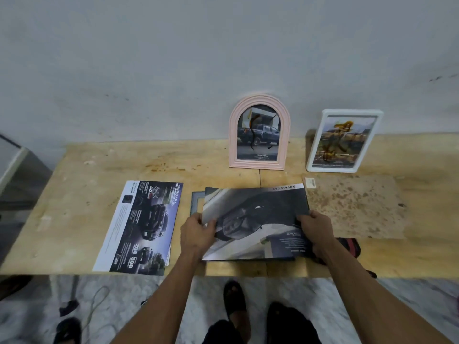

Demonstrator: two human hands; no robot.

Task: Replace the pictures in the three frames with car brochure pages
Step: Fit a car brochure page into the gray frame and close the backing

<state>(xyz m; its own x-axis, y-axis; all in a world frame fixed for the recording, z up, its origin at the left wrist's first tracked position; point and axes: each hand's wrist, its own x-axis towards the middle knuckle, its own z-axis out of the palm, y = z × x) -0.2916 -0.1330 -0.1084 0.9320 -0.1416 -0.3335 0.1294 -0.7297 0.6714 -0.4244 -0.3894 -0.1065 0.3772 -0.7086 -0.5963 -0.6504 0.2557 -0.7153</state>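
Note:
I hold a dark car brochure page [258, 217] flat over the wooden table [74, 194], my left hand [197, 233] pinching its left edge and my right hand [316, 232] its right edge. A grey frame [197, 202] lies under the page, only its left corner showing. A pink arched frame [259, 131] with a pickup picture leans on the wall. To its right stands a white rectangular frame [344, 140] with a picture inside. Another brochure page [141, 227] lies on the table at the left.
A brown stained backing board [355, 207] lies flat right of the held page. A red and black object [350, 245] sits under my right wrist. The table's front edge is near my forearms. A grey box [17, 170] stands at far left. Feet and cords are on the floor.

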